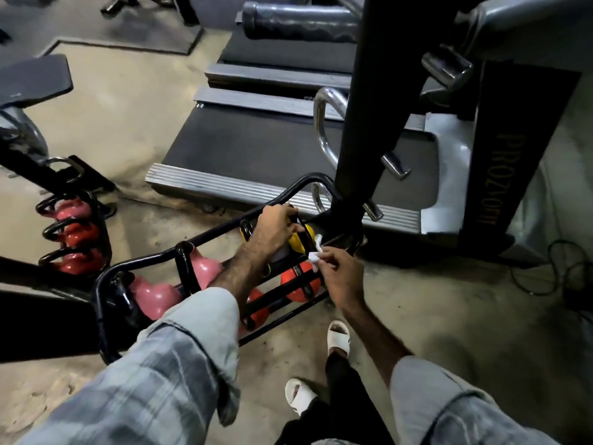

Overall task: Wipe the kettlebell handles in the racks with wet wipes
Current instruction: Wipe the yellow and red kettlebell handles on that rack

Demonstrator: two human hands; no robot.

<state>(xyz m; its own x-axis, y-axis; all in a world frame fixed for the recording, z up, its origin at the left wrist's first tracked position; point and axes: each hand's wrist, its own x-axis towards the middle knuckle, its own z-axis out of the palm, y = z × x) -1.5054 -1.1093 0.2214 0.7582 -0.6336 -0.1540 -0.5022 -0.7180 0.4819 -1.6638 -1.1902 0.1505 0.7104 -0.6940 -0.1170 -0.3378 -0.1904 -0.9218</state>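
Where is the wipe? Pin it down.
In the head view, right of centre: the wipe is pinched in the right hand, beside the yellow kettlebell under the left hand.

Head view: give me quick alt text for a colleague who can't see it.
A person's right hand pinches a white wipe against the black handle of a yellow kettlebell in a floor rack, while the left hand holds that handle's top. Pink kettlebells and orange ones sit alongside; a treadmill lies behind.
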